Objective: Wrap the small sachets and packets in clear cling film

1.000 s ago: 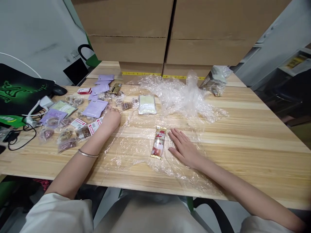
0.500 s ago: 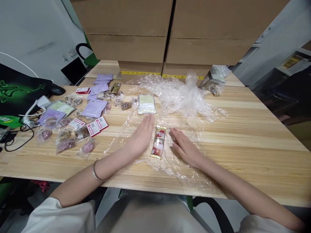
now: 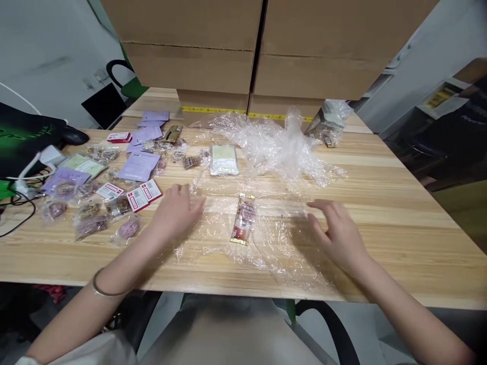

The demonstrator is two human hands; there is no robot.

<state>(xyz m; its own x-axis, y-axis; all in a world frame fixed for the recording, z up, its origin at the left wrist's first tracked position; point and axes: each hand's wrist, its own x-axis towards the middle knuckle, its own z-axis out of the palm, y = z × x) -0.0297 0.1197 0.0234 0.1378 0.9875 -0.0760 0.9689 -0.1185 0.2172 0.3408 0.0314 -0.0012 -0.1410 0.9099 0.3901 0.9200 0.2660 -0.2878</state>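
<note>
Sachet: I see it lying face up on the film, between my two hands and touching neither, its long side running away from me [image 3: 243,220].
Film: clear and wrinkled, spread on the bench [image 3: 403,218] under the sachet [image 3: 216,223].
Left hand: beside the film's left edge, fingers loosely bent and gripping nothing that I can make out; it is blurred, so I cannot tell whether it touches the film [image 3: 175,212].
Right hand: at the film's right edge, thumb and forefinger apart, grasping nothing [image 3: 340,238]; contact with the film I cannot tell either.
Pale pouch: flat, just beyond the film [image 3: 224,160].
Crumpled plastic: heaped to the right of that pouch [image 3: 274,144].
Cards: red and white, near my left hand [image 3: 144,195].
Purple pouches: farther left and back [image 3: 139,166].
Cartons: standing behind the crumpled plastic [image 3: 190,68].
</note>
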